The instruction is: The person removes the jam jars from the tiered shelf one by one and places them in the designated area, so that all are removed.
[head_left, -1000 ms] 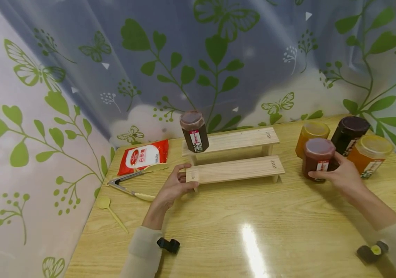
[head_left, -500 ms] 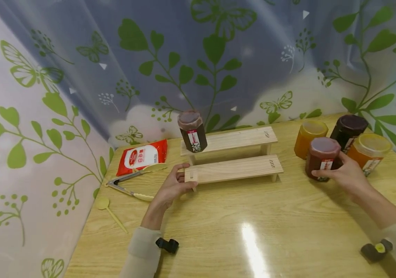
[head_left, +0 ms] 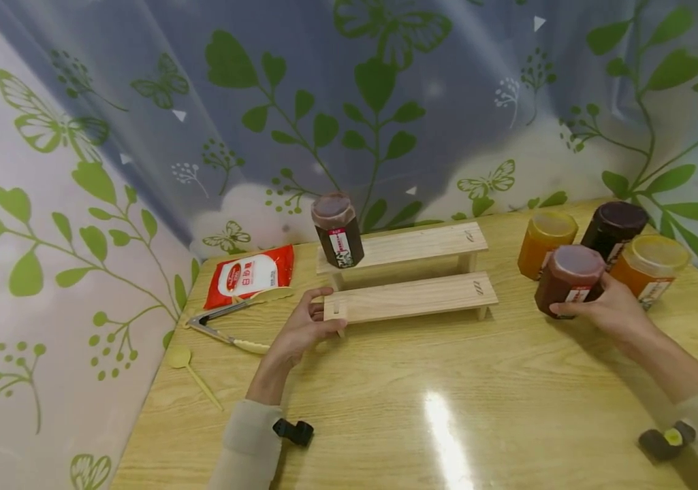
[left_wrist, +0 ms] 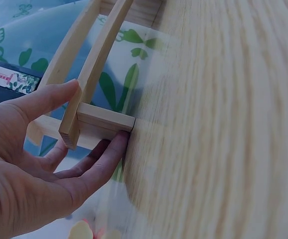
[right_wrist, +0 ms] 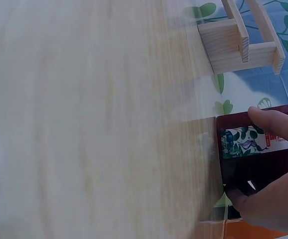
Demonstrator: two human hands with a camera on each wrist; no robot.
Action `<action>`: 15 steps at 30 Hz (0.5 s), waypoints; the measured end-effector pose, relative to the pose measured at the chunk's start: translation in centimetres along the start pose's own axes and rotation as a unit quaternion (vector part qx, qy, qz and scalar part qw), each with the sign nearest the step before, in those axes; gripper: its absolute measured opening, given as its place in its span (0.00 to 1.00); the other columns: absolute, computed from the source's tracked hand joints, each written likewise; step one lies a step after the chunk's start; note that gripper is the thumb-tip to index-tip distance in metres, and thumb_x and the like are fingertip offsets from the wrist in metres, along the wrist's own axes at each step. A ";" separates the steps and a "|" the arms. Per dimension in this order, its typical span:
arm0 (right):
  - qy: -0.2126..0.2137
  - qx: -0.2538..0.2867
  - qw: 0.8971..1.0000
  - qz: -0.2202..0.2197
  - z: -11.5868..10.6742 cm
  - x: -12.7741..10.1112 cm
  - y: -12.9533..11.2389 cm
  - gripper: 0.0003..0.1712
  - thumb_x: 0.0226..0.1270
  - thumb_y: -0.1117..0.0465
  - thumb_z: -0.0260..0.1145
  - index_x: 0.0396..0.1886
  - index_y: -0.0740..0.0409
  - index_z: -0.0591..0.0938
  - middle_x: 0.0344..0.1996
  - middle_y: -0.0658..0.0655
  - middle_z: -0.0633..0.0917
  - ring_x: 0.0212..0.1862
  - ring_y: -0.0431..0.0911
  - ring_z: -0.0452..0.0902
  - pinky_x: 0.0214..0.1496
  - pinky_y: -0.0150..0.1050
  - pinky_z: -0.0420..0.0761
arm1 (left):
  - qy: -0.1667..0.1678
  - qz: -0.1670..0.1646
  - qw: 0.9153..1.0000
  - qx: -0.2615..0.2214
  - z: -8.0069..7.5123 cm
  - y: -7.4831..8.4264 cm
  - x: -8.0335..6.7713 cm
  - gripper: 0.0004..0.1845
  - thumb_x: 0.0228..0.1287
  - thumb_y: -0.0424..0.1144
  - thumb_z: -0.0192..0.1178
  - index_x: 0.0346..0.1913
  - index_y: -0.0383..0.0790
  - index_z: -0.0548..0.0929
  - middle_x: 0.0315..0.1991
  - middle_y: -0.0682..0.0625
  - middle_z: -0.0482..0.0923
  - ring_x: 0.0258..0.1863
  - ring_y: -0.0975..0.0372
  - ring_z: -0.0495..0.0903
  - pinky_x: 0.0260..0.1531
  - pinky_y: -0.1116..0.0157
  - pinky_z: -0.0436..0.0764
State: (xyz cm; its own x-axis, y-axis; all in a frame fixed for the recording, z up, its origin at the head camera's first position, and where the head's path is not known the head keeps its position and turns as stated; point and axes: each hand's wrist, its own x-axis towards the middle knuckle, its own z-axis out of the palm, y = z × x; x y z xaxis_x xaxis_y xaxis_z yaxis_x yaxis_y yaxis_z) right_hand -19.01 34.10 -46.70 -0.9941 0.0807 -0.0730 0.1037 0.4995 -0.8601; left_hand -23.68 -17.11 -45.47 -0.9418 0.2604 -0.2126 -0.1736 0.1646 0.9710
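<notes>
My left hand (head_left: 301, 328) holds the left end of a two-step wooden shelf (head_left: 416, 299). In the left wrist view, the thumb lies on the board's edge and the fingers reach around the leg under it (left_wrist: 106, 117). Over on the right, my right hand (head_left: 615, 306) grips a dark red jam jar (head_left: 563, 279) by its side. The right wrist view shows the jar (right_wrist: 238, 172) upright, its base by the tabletop, with thumb and fingers on either side of it. On the upper step's left end stands another dark jar (head_left: 339, 238) with a label.
Close behind the right hand's jar are two orange-yellow jars (head_left: 547, 235) (head_left: 655, 262) and a dark one (head_left: 617, 221). Left of the shelf lie a red and white bag (head_left: 253, 275), tongs (head_left: 220, 327) and a yellow spoon (head_left: 192, 371). A patterned curtain (head_left: 422, 136) hangs behind the table.
The jar in my right hand has shifted slightly to the right and now leans a little differently, near the other jars. My left hand keeps its hold on the shelf.
</notes>
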 end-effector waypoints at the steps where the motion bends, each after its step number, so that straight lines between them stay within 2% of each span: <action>1: -0.001 -0.001 1.000 -0.001 0.0 0.0 0.0 0.57 0.65 0.54 0.78 0.80 0.72 0.53 0.72 0.77 0.65 0.70 0.70 0.59 0.67 0.62 0.65 | 0.000 0.001 1.000 0.000 0.0 0.0 0.0 0.40 0.65 0.28 0.70 0.75 0.43 0.62 0.63 0.34 0.71 0.54 0.52 0.77 0.48 0.62 0.83; 3: -0.005 0.002 1.000 -0.004 0.0 0.1 0.0 0.57 0.66 0.55 0.77 0.80 0.72 0.52 0.73 0.77 0.64 0.70 0.70 0.59 0.68 0.62 0.65 | 0.002 0.000 1.000 -0.003 -0.1 -0.1 -0.1 0.39 0.65 0.27 0.69 0.75 0.44 0.62 0.63 0.34 0.71 0.54 0.52 0.77 0.48 0.62 0.83; 4: -0.004 -0.004 1.000 -0.006 0.1 0.1 0.0 0.56 0.66 0.55 0.77 0.80 0.72 0.53 0.72 0.76 0.65 0.68 0.65 0.64 0.67 0.55 0.68 | 0.004 -0.001 1.000 -0.003 -0.1 -0.1 -0.1 0.39 0.65 0.27 0.69 0.75 0.44 0.63 0.63 0.34 0.71 0.54 0.52 0.77 0.48 0.61 0.83; 5: -0.005 -0.007 1.000 -0.008 0.1 0.1 0.0 0.56 0.66 0.55 0.77 0.80 0.72 0.53 0.72 0.76 0.65 0.68 0.64 0.64 0.65 0.51 0.69 | 0.005 -0.001 1.000 -0.002 -0.1 -0.2 -0.1 0.39 0.65 0.27 0.69 0.75 0.44 0.63 0.63 0.35 0.71 0.54 0.52 0.77 0.48 0.61 0.83; 8: -0.005 -0.009 1.000 -0.015 -0.1 0.0 -0.1 0.55 0.66 0.55 0.77 0.80 0.71 0.54 0.70 0.73 0.68 0.60 0.45 0.70 0.58 0.34 0.71 | 0.006 -0.005 1.000 0.002 -0.1 -0.3 -0.1 0.39 0.65 0.28 0.70 0.75 0.45 0.63 0.62 0.36 0.71 0.52 0.53 0.76 0.48 0.61 0.82; 10: 0.000 -0.008 1.000 -0.021 -0.3 -0.2 -0.4 0.55 0.66 0.55 0.78 0.80 0.70 0.54 0.67 0.65 0.71 0.55 0.32 0.67 0.48 0.24 0.69 | 0.006 -0.005 1.000 0.006 0.0 -0.3 -0.1 0.39 0.65 0.29 0.71 0.75 0.46 0.64 0.61 0.36 0.71 0.51 0.54 0.76 0.48 0.61 0.82; 12: 0.005 0.002 1.000 -0.028 -0.7 -0.3 -1.0 0.56 0.66 0.55 0.77 0.81 0.68 0.53 0.62 0.55 0.72 0.52 0.26 0.64 0.45 0.20 0.69 | 0.004 -0.005 1.000 0.006 0.0 -0.2 -0.1 0.39 0.65 0.29 0.71 0.75 0.46 0.64 0.61 0.37 0.71 0.51 0.55 0.76 0.47 0.62 0.82; 15: 0.013 0.032 0.998 -0.045 -1.5 -0.5 -2.1 0.52 0.69 0.58 0.75 0.82 0.61 0.54 0.57 0.39 0.71 0.51 0.24 0.65 0.45 0.19 0.72 | 0.003 -0.003 1.000 0.007 0.0 -0.1 0.0 0.39 0.65 0.28 0.71 0.74 0.46 0.64 0.61 0.37 0.71 0.52 0.54 0.76 0.47 0.62 0.82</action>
State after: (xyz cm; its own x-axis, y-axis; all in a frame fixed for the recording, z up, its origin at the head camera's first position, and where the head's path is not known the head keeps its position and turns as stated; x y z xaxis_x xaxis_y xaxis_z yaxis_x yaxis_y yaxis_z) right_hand -18.65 34.30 -44.12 -0.9980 0.0608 0.0179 0.0113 0.4488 -0.8936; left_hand -23.67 -17.08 -45.53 -0.9421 0.2543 -0.2184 -0.1757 0.1805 0.9678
